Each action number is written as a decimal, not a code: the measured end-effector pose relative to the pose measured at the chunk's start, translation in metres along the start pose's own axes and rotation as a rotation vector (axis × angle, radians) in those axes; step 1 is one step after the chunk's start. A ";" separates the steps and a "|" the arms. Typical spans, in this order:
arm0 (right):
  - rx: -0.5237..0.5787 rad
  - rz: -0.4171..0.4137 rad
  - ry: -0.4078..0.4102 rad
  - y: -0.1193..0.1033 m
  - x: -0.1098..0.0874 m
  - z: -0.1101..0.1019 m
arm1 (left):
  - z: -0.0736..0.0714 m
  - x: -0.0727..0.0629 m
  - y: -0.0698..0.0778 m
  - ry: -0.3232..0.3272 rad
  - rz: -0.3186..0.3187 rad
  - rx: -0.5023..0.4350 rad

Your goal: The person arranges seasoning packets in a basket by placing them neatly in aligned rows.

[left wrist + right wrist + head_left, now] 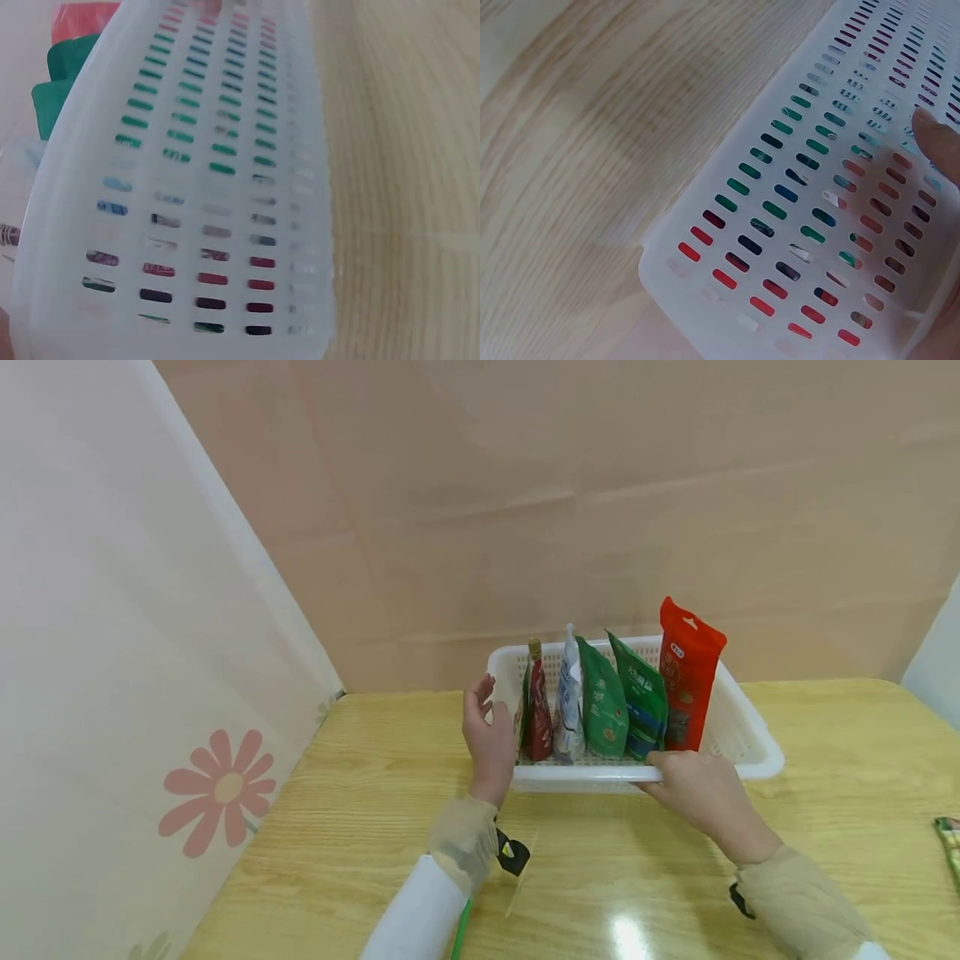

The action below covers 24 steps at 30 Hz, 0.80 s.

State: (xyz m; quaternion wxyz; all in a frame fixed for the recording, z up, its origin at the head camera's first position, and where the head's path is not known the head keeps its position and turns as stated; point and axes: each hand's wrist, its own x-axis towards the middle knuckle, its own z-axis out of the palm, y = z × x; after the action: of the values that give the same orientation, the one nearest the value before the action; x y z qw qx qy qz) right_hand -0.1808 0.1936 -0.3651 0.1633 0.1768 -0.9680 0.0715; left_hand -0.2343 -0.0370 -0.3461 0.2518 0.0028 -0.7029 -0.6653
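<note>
A white plastic basket (577, 773) with slotted walls stands on the wooden table. In a row inside it are a dark red bottle (539, 718) with a gold cap, a white-and-blue bag (569, 702), two green bags (603, 706) (641, 693) and a tall red bag (690, 677). My right hand (701, 789) grips the basket's front rim, its thumb (939, 146) lying against the slotted wall in the right wrist view. At the left end, my left hand (491, 735) is raised beside the basket's corner with fingers loosely bent, holding nothing.
A green-and-yellow packet (951, 843) lies at the table's right edge. Below the left wrist is a thin green strip (462, 927). A beige covering (525, 527) rises behind the table, and a white sheet with a pink flower (225, 789) hangs on the left.
</note>
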 end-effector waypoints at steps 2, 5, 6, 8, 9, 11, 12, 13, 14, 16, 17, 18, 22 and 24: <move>-0.002 -0.006 0.004 0.000 -0.001 0.003 | -0.005 -0.007 -0.003 -0.007 0.149 0.079; 0.004 -0.010 0.004 -0.001 -0.002 0.007 | -0.015 -0.019 -0.009 -0.030 0.460 0.343; 0.008 -0.009 0.003 -0.001 -0.002 0.007 | -0.019 -0.022 -0.011 -0.027 0.567 0.447; 0.012 -0.003 0.002 -0.002 -0.002 0.007 | -0.026 -0.029 -0.013 -0.029 0.731 0.609; 0.013 -0.001 0.001 -0.002 -0.002 0.007 | -0.028 -0.032 -0.014 -0.045 0.770 0.653; 0.010 0.001 0.001 -0.002 -0.002 0.006 | -0.031 -0.036 -0.014 -0.120 0.755 0.683; 0.007 0.002 0.000 -0.002 -0.002 0.005 | -0.032 -0.038 -0.013 -0.175 0.708 0.677; 0.003 0.002 0.001 -0.002 -0.002 0.005 | -0.032 -0.040 -0.012 -0.234 0.646 0.670; -0.001 0.003 0.003 -0.002 -0.002 0.004 | -0.032 -0.041 -0.011 -0.287 0.587 0.677; -0.005 0.004 0.005 -0.002 -0.001 0.003 | -0.031 -0.042 -0.011 -0.383 0.508 0.788; -0.007 0.003 0.008 -0.002 -0.001 0.002 | -0.030 -0.043 -0.010 -0.430 0.497 0.882; -0.011 0.003 0.011 -0.002 -0.001 0.002 | -0.029 -0.043 -0.010 -0.467 0.505 0.980; -0.014 0.004 0.018 -0.001 0.000 0.001 | -0.026 -0.044 -0.009 -0.491 0.646 1.302; -0.018 0.007 0.019 0.000 0.000 0.001 | -0.024 -0.044 -0.009 -0.459 0.695 1.349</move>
State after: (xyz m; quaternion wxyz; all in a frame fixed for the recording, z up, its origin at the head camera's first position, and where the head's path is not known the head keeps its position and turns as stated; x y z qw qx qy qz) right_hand -0.1811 0.1934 -0.3659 0.1736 0.1715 -0.9676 0.0650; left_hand -0.1904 -0.0454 -0.3697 0.2377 -0.2021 -0.9494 0.0370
